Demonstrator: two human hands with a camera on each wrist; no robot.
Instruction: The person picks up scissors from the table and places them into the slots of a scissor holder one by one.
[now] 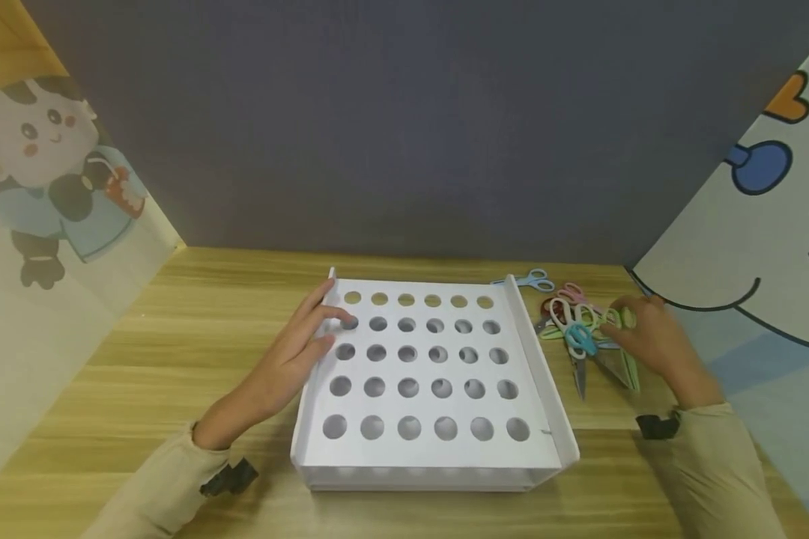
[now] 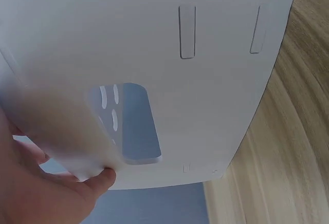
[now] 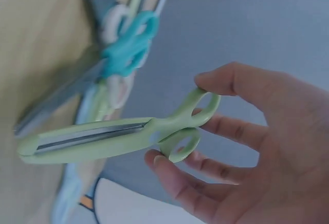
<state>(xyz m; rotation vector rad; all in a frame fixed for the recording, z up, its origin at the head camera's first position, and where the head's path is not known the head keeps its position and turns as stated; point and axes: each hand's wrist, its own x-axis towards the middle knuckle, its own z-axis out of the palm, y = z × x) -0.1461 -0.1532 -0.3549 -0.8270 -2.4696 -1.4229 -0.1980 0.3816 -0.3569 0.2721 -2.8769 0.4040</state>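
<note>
My left hand [image 1: 286,367] holds the left side panel of a white rack [image 1: 422,371] with rows of round holes. In the left wrist view its thumb presses the outer face of the panel [image 2: 221,95], below a cut-out window, and the other fingers pass behind the edge. To the right of the rack, my right hand [image 1: 654,340] pinches light green scissors [image 3: 154,131] by their handle loops, between thumb and fingers. Their blades are closed within green guards. Beside them lies a pile with turquoise-handled scissors [image 1: 582,339] and white-handled scissors [image 1: 558,314].
Pink-handled scissors [image 1: 570,293] lie at the back of the pile, and light blue scissors [image 1: 538,281] lie behind the rack's right corner. A dark grey partition [image 1: 404,150] closes off the back of the wooden table [image 1: 209,322]. Printed panels stand at both sides.
</note>
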